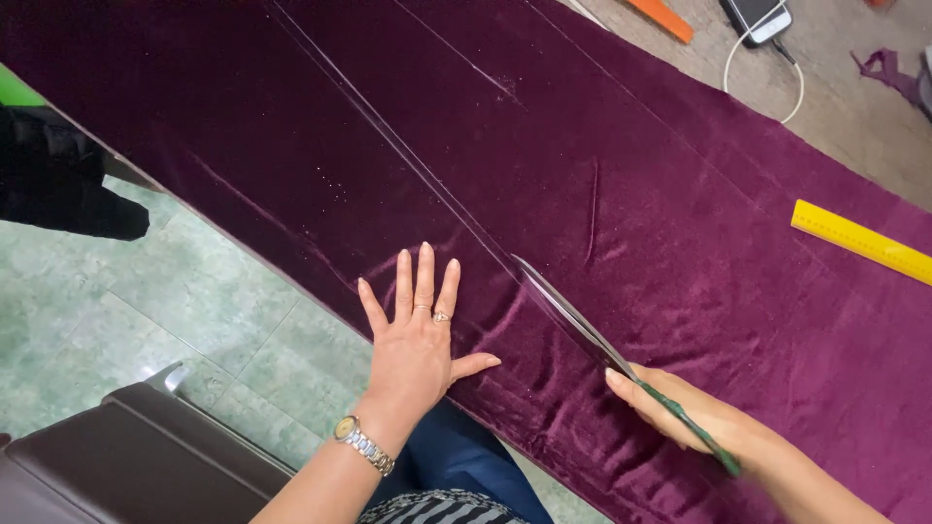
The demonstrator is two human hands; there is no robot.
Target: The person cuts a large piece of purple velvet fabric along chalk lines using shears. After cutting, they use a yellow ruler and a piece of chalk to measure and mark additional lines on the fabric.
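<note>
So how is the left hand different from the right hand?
The left hand lies flat and open on the purple velvet cloth, fingers spread, while the right hand is closed around the green-handled scissors. The left hand wears rings and a wristwatch; the right hand shows none. The left hand is sharp in view; the right hand looks blurred. Both rest on the cloth.

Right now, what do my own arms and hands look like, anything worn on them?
Both forearms are bare, no sleeves. The left hand has two rings on its fingers and a metal wristwatch with a gold-toned face and link band. The right hand shows no jewellery in view.
</note>
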